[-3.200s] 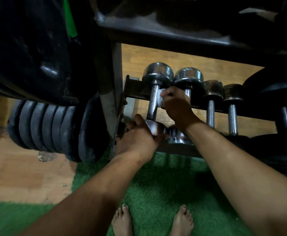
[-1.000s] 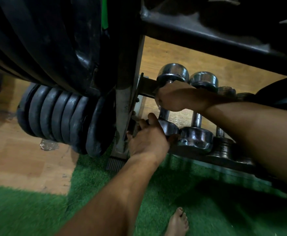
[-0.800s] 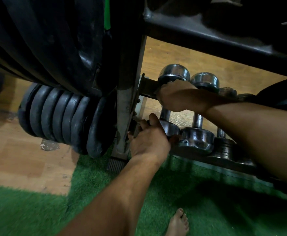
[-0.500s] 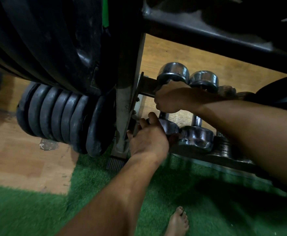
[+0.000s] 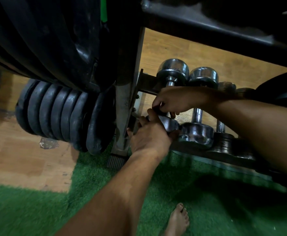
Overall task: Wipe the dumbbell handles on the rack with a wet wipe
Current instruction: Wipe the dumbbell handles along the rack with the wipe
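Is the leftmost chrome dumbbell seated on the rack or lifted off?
Seated, apparently: the leftmost chrome dumbbell spans both rack rails, left hand on its near head, right hand round its handle.

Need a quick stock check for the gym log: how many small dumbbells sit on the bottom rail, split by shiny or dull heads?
Shiny chrome-headed dumbbells: 2
Dull dark-headed dumbbells: 2, the last partly hidden by the right forearm
Total: 4
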`<state>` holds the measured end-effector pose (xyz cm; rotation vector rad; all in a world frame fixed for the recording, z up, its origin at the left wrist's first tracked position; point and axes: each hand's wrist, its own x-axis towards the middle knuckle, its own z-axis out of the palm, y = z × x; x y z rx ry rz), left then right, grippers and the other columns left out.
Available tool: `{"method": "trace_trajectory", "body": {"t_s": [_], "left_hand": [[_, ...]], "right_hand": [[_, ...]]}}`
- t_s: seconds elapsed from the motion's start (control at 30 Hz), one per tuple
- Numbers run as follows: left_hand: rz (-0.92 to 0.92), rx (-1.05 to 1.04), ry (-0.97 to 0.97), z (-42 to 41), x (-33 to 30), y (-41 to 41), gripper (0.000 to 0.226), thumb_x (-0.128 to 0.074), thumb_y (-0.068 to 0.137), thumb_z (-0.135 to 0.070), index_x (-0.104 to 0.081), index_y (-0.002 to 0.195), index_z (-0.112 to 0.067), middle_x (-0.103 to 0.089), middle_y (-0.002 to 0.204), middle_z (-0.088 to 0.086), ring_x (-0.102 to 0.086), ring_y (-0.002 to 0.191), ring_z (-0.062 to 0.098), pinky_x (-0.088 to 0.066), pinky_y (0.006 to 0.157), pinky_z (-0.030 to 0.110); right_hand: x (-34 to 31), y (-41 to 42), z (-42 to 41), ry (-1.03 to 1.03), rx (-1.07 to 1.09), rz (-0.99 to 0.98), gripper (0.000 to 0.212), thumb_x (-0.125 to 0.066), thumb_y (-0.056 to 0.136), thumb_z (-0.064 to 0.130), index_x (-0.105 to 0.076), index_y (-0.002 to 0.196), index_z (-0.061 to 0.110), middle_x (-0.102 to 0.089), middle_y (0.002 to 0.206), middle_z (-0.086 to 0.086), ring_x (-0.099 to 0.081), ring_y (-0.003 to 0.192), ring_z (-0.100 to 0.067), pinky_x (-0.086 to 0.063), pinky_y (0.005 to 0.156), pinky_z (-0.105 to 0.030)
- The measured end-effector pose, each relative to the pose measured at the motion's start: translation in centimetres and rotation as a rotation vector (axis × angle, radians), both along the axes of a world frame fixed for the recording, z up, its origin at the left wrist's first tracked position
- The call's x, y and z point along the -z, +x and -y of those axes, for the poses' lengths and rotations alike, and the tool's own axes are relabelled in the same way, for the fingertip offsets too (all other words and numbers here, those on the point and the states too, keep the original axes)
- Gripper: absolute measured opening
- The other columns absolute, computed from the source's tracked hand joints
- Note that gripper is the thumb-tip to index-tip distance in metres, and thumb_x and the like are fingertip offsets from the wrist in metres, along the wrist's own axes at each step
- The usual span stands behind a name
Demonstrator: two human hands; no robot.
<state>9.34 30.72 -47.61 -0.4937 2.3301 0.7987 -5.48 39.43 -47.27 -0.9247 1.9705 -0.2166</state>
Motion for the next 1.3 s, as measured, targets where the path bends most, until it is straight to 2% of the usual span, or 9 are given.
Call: {"method": "trace_trajectory", "body": {"t_s": [0.17, 0.27, 0.5, 0.63, 0.7, 0.93, 1.0, 1.07, 1.3], "left_hand": [[0.006, 0.005, -0.006, 0.0, 0.2, -0.1, 0.116, -0.057, 0.085, -0.076, 0.009, 0.161, -0.019, -0.013, 0.168, 0.016, -0.030, 0.149, 0.039, -0.015, 0.121, 0.064], [0.000, 0.007, -0.013, -0.1, 0.2, -0.2, 0.117, -0.057, 0.085, -0.078, 0.008, 0.161, -0.018, -0.016, 0.167, 0.016, -0.031, 0.148, 0.039, -0.016, 0.120, 0.064], [-0.004, 0.020, -0.035, -0.1, 0.2, -0.1, 0.116, -0.057, 0.082, -0.079, 0.005, 0.159, -0.019, -0.025, 0.163, 0.020, -0.041, 0.141, 0.042, -0.025, 0.116, 0.064], [-0.019, 0.026, -0.052, -0.1, 0.4, -0.1, 0.115, -0.058, 0.081, -0.081, 0.003, 0.158, -0.020, -0.032, 0.160, 0.020, -0.044, 0.139, 0.042, -0.029, 0.114, 0.064], [-0.022, 0.033, -0.064, 0.0, 0.4, -0.1, 0.115, -0.058, 0.080, -0.081, 0.002, 0.158, -0.020, -0.030, 0.161, 0.020, -0.043, 0.140, 0.042, -0.030, 0.114, 0.063], [-0.028, 0.047, -0.092, 0.0, 0.8, -0.1, 0.116, -0.058, 0.079, -0.083, 0.000, 0.156, -0.021, -0.027, 0.162, 0.022, -0.046, 0.138, 0.043, -0.031, 0.113, 0.063], [-0.030, 0.057, -0.094, 0.0, 0.8, -0.1, 0.116, -0.056, 0.079, -0.084, 0.002, 0.157, -0.021, -0.030, 0.162, 0.020, -0.045, 0.139, 0.042, -0.030, 0.114, 0.063], [-0.033, 0.079, -0.106, 0.0, 0.8, -0.1, 0.117, -0.053, 0.080, -0.085, 0.004, 0.158, -0.019, -0.032, 0.162, 0.018, -0.041, 0.142, 0.040, -0.027, 0.116, 0.062], [-0.054, 0.134, -0.153, -0.1, 0.0, -0.1, 0.111, -0.047, 0.085, -0.083, 0.004, 0.160, -0.018, -0.023, 0.165, 0.018, -0.028, 0.150, 0.036, -0.018, 0.121, 0.057]], "right_hand": [[-0.3, 0.6, -2.5, -0.190, 0.160, -0.040, 0.016, -0.067, 0.093, 0.014, -0.077, 0.101, 0.024, -0.075, 0.090, 0.010, -0.069, 0.081, 0.001, -0.050, 0.078, -0.016], [0.0, 1.3, -3.9, -0.231, 0.261, -0.057, 0.013, -0.072, 0.089, 0.015, -0.079, 0.099, 0.020, -0.071, 0.087, 0.018, -0.065, 0.083, 0.009, -0.047, 0.080, -0.015], [1.8, 3.0, -5.5, -0.078, 0.444, -0.075, 0.011, -0.069, 0.087, 0.010, -0.078, 0.087, 0.005, -0.075, 0.084, -0.012, -0.071, 0.078, -0.024, -0.057, 0.077, -0.041], [2.3, 3.4, -5.3, -0.180, 0.811, 0.292, 0.018, -0.053, 0.085, -0.016, -0.061, 0.098, -0.026, -0.059, 0.078, -0.026, -0.059, 0.056, -0.021, -0.048, 0.052, -0.028], [2.9, 3.0, -5.0, -0.178, 0.964, 0.430, 0.017, -0.046, 0.087, -0.019, -0.060, 0.096, -0.017, -0.054, 0.074, -0.021, -0.059, 0.048, -0.016, -0.047, 0.045, -0.023], [4.0, 2.7, -5.2, -0.319, 1.255, 0.667, 0.024, -0.047, 0.089, -0.018, -0.061, 0.109, -0.013, -0.065, 0.095, -0.027, -0.069, 0.068, -0.016, -0.059, 0.060, -0.023], [4.2, 2.8, -5.4, -0.400, 1.339, 0.627, 0.038, -0.052, 0.085, -0.020, -0.056, 0.122, -0.019, -0.063, 0.111, -0.037, -0.067, 0.082, -0.024, -0.061, 0.070, -0.027], [4.1, 3.2, -5.4, -0.482, 1.421, 0.501, 0.040, -0.056, 0.084, -0.021, -0.056, 0.124, -0.018, -0.064, 0.101, -0.032, -0.066, 0.081, -0.025, -0.060, 0.070, -0.028], [3.1, 4.1, -7.2, -0.700, 1.458, 0.143, 0.022, -0.068, 0.088, -0.001, -0.066, 0.110, 0.005, -0.068, 0.108, -0.016, -0.069, 0.100, -0.027, -0.061, 0.077, -0.029]]}}
